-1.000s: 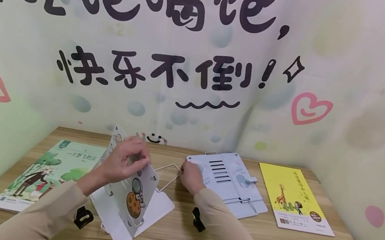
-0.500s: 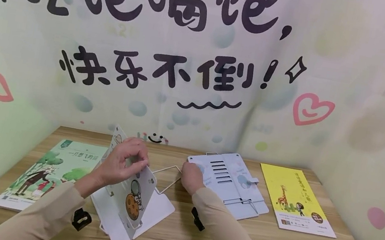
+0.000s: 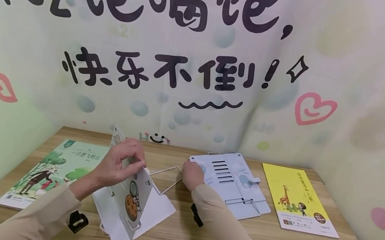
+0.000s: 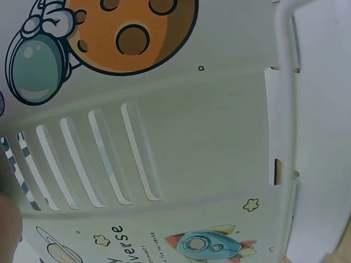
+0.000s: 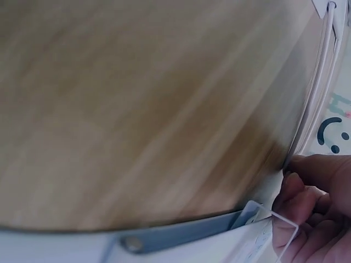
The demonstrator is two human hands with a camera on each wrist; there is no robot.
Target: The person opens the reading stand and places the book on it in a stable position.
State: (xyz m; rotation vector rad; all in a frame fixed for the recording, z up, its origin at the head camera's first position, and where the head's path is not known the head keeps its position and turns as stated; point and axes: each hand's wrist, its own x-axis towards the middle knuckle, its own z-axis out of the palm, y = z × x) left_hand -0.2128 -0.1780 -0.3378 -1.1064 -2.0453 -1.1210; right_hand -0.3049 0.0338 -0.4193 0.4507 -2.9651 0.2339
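A white book stand [image 3: 144, 201] with a cartoon astronaut and an orange planet stands partly unfolded on the table, left of the middle. My left hand [image 3: 121, 162] pinches the top edge of its raised panel between thumb and fingers. Slots and a blue rocket show on that panel [image 4: 214, 131] in the left wrist view. From behind the panel a bent wire support [image 3: 165, 170] reaches right, and my right hand [image 3: 193, 175] pinches its far end. In the right wrist view, thumb and forefinger of that hand [image 5: 321, 211] meet at the wire [image 5: 315, 90].
A light blue book stand [image 3: 230, 180] lies folded just right of my right hand. At the far right is a yellow book [image 3: 297, 199] with a giraffe. A green picture book [image 3: 55, 174] lies on the left, partly behind my left forearm. A printed cloth wall [image 3: 183, 127] rises behind the table.
My left hand has drawn slightly left, tilting the raised panel's top with it. The right hand keeps its pinch on the wire. The head view has shifted a little.
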